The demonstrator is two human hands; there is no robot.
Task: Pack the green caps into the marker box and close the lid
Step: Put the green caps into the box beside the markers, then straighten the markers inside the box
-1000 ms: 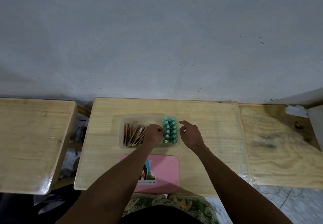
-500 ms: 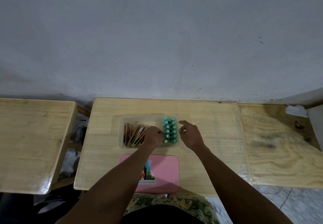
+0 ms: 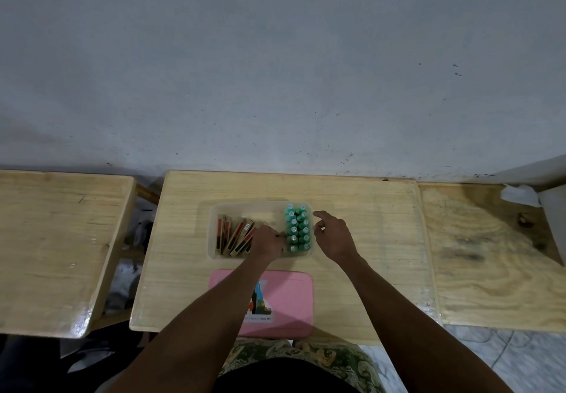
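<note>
Crowding the marker box (image 3: 212, 239): red sticks (image 3: 233, 235), left hand (image 3: 267, 244).

there were three benches (image 3: 352, 208), one clear box (image 3: 245, 203), one pink lid (image 3: 291, 294), roughly fourteen green caps (image 3: 297, 228) and about six red sticks (image 3: 234, 234).

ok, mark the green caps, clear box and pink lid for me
green caps (image 3: 297, 228): head view, middle of the cluster.
clear box (image 3: 212, 233): head view, left wall.
pink lid (image 3: 295, 293): head view, bare top, right half.
</note>
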